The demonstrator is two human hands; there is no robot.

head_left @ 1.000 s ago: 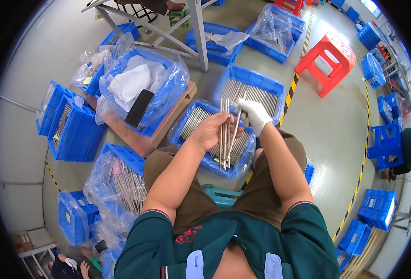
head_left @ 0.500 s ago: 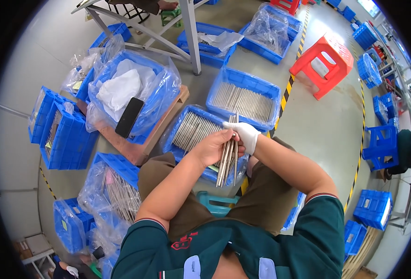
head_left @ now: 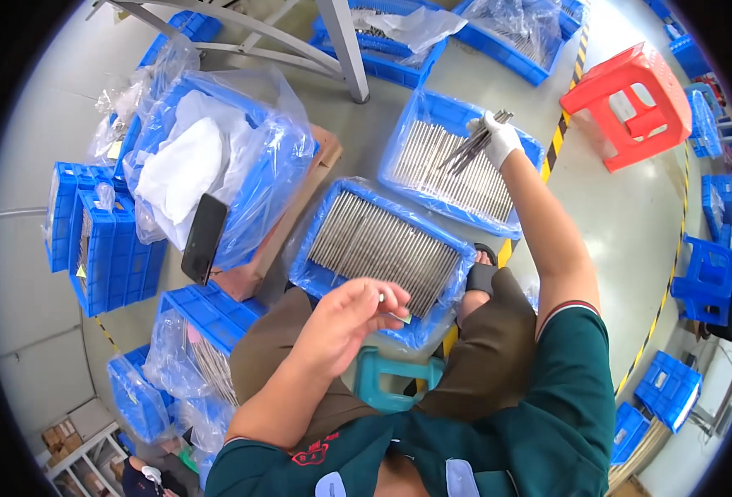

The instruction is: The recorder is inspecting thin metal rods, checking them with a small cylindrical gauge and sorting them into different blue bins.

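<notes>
My right hand [head_left: 501, 142], in a white glove, is closed round a bundle of thin metal rods [head_left: 468, 149]. It is above the right part of the far blue bin [head_left: 395, 164], which holds a row of similar rods. My bare left hand [head_left: 345, 323] has its fingers curled together over the front edge of the near blue bin [head_left: 300, 269]. A small pale spot shows at its fingertips; I cannot make out what it is. Metal rods [head_left: 378, 244] lie side by side in the near bin, and clear plastic film lines both bins.
Left of the bins, a plastic-lined blue bin [head_left: 254, 112] stands on a wooden pallet [head_left: 326, 153], with a black phone [head_left: 204, 238] on it. A red stool [head_left: 631, 103] is at the far right. A teal stool [head_left: 395, 389] sits between my legs, and a grey metal leg [head_left: 343, 45] rises behind.
My hands have come apart. The right has carried the rod bundle forward and right over the far bin; the left has drawn back toward me. The view has shifted slightly.
</notes>
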